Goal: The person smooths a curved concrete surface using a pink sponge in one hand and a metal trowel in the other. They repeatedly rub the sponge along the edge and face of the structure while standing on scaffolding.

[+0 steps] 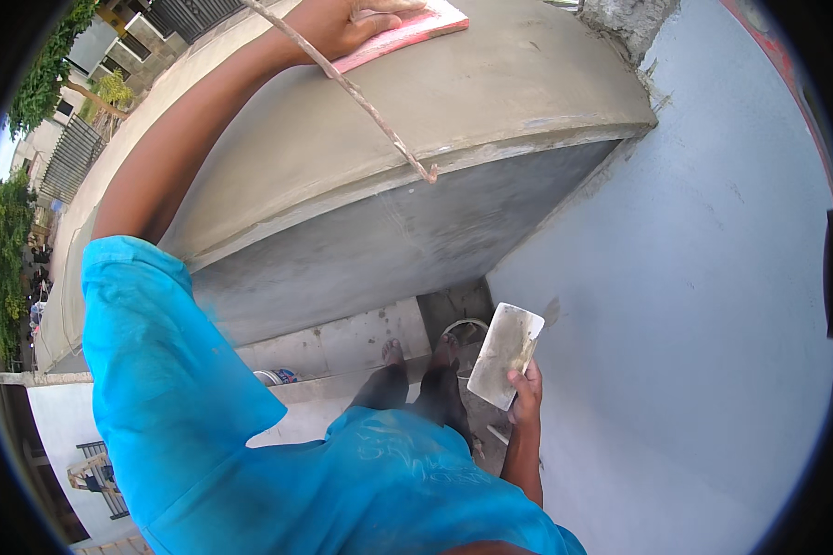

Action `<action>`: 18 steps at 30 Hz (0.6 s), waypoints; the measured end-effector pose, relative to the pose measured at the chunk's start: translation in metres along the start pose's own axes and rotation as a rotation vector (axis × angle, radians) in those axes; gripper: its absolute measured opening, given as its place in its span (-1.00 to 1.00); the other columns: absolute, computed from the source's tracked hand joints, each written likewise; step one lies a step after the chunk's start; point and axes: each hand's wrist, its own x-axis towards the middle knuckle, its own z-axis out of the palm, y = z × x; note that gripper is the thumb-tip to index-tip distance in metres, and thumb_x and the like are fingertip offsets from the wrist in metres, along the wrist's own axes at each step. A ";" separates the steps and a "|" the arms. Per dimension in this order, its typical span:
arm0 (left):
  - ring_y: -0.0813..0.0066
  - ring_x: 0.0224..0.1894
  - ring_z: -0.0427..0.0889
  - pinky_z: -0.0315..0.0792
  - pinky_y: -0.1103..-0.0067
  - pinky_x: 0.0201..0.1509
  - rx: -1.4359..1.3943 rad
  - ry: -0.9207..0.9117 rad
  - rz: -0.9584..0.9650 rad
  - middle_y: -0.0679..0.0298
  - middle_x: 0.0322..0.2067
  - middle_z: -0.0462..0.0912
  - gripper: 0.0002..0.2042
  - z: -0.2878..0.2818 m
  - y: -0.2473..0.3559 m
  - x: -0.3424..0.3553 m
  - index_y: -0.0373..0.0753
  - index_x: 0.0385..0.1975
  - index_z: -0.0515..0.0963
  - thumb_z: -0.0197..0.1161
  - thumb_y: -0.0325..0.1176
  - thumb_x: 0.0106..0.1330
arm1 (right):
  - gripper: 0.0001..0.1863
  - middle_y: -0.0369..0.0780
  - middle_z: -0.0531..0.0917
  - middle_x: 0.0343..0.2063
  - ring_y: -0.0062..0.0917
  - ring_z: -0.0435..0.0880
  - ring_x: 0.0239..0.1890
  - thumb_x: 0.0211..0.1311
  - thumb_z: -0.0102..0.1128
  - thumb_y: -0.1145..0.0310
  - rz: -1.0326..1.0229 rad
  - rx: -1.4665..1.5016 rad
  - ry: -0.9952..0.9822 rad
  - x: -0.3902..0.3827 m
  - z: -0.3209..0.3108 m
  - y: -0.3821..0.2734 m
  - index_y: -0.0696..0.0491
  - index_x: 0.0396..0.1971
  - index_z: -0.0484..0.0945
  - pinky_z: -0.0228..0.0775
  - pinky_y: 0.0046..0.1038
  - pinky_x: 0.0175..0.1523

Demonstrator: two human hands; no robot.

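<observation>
My left arm stretches up over a smooth grey plastered ledge (491, 88). At the top edge of the view, my left hand (356, 26) is closed on a flat pink-and-white plastering float (416, 32), which lies against the plaster; part of the hand is cut off by the frame. Lower down, near the blue-white wall, my right hand (526, 393) grips a white rectangular board (506, 356). Grey mortar smears its face, and my thumb lies over its lower edge. That board is held away from the ledge, tilted.
A thin rod (352, 88) slants across the ledge, its end past the front edge. The pale wall (676, 305) rises at right. Below, my feet (447, 350) stand beside a round bucket rim (466, 324). Another container (276, 377) sits left of them. Houses and trees lie far left.
</observation>
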 end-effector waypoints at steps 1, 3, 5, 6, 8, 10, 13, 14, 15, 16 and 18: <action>0.22 0.06 0.66 0.48 0.43 0.21 0.028 -0.011 0.014 0.08 0.08 0.68 -0.63 -0.011 0.007 -0.026 -0.03 0.24 0.62 0.23 -0.31 0.46 | -0.33 -0.16 0.64 0.08 -0.43 0.68 0.07 0.24 0.32 0.28 0.008 -0.006 -0.028 0.000 0.000 -0.003 0.23 0.31 0.37 0.51 -0.36 0.19; 0.25 0.09 0.65 0.48 0.44 0.21 0.112 -0.051 -0.045 0.09 0.06 0.68 -0.63 -0.037 0.017 -0.087 -0.03 0.25 0.62 0.23 -0.31 0.47 | -0.33 -0.16 0.65 0.07 -0.44 0.68 0.06 0.24 0.33 0.27 0.034 -0.030 -0.021 0.001 0.002 -0.006 0.23 0.31 0.37 0.51 -0.36 0.18; 0.24 0.10 0.64 0.48 0.43 0.20 0.156 -0.055 -0.134 0.09 0.04 0.68 -0.63 -0.056 0.019 -0.114 -0.04 0.26 0.61 0.21 -0.31 0.48 | -0.34 -0.17 0.65 0.06 -0.45 0.67 0.06 0.24 0.34 0.28 0.032 -0.045 -0.014 0.000 0.003 -0.005 0.22 0.29 0.40 0.51 -0.36 0.19; 0.22 0.10 0.64 0.48 0.42 0.20 0.157 -0.037 -0.191 0.09 0.03 0.68 -0.63 -0.059 0.019 -0.114 -0.04 0.27 0.60 0.21 -0.31 0.49 | -0.36 -0.17 0.65 0.06 -0.45 0.66 0.06 0.24 0.35 0.28 0.017 -0.050 -0.006 0.000 0.004 -0.003 0.22 0.28 0.42 0.50 -0.36 0.20; 0.18 0.10 0.63 0.48 0.40 0.20 0.169 0.018 -0.162 0.09 0.02 0.68 -0.63 -0.050 0.018 -0.087 -0.04 0.27 0.60 0.19 -0.31 0.50 | -0.35 -0.17 0.64 0.06 -0.45 0.66 0.07 0.23 0.36 0.28 -0.015 -0.029 0.014 0.001 0.004 0.002 0.22 0.28 0.42 0.49 -0.36 0.21; 0.15 0.09 0.62 0.49 0.38 0.18 0.182 0.026 -0.197 0.07 0.04 0.68 -0.64 -0.028 0.021 -0.047 -0.05 0.27 0.60 0.20 -0.28 0.51 | -0.31 -0.16 0.64 0.08 -0.44 0.67 0.07 0.23 0.34 0.24 -0.016 -0.012 0.010 0.002 0.003 0.007 0.22 0.31 0.38 0.50 -0.36 0.20; 0.10 -0.01 0.64 0.52 0.34 0.08 0.029 0.073 0.059 0.05 -0.05 0.69 -0.69 -0.013 0.027 -0.041 -0.14 0.13 0.66 0.24 -0.29 0.45 | -0.31 -0.15 0.64 0.10 -0.43 0.66 0.09 0.24 0.34 0.23 -0.014 -0.002 0.001 0.003 0.004 0.010 0.22 0.32 0.37 0.48 -0.36 0.22; 0.17 0.10 0.62 0.48 0.36 0.19 0.024 0.014 0.019 0.07 0.05 0.68 -0.65 -0.015 0.028 -0.055 -0.06 0.25 0.62 0.20 -0.28 0.51 | -0.31 -0.15 0.63 0.10 -0.43 0.66 0.09 0.24 0.33 0.23 0.006 -0.005 -0.005 0.003 0.004 0.009 0.22 0.32 0.37 0.48 -0.36 0.22; 0.16 0.10 0.62 0.47 0.36 0.20 0.036 -0.023 -0.024 0.09 0.06 0.68 -0.65 -0.024 0.028 -0.083 -0.05 0.24 0.62 0.20 -0.29 0.51 | -0.31 -0.15 0.63 0.10 -0.43 0.66 0.09 0.24 0.33 0.24 0.011 0.000 -0.001 0.003 0.006 0.008 0.22 0.32 0.37 0.48 -0.36 0.23; 0.16 0.10 0.62 0.46 0.35 0.21 0.047 -0.039 -0.012 0.11 0.07 0.68 -0.66 -0.038 0.027 -0.117 -0.05 0.24 0.63 0.20 -0.30 0.51 | -0.31 -0.16 0.63 0.11 -0.43 0.66 0.10 0.25 0.32 0.24 -0.007 0.031 0.001 0.003 0.007 0.006 0.22 0.32 0.37 0.47 -0.36 0.23; 0.17 0.11 0.63 0.45 0.32 0.23 0.092 -0.072 -0.253 0.12 0.09 0.67 -0.66 -0.063 0.019 -0.164 -0.06 0.23 0.63 0.18 -0.34 0.50 | -0.32 -0.16 0.64 0.10 -0.42 0.66 0.10 0.25 0.31 0.25 0.011 0.006 0.000 0.003 0.011 0.000 0.22 0.32 0.37 0.48 -0.36 0.23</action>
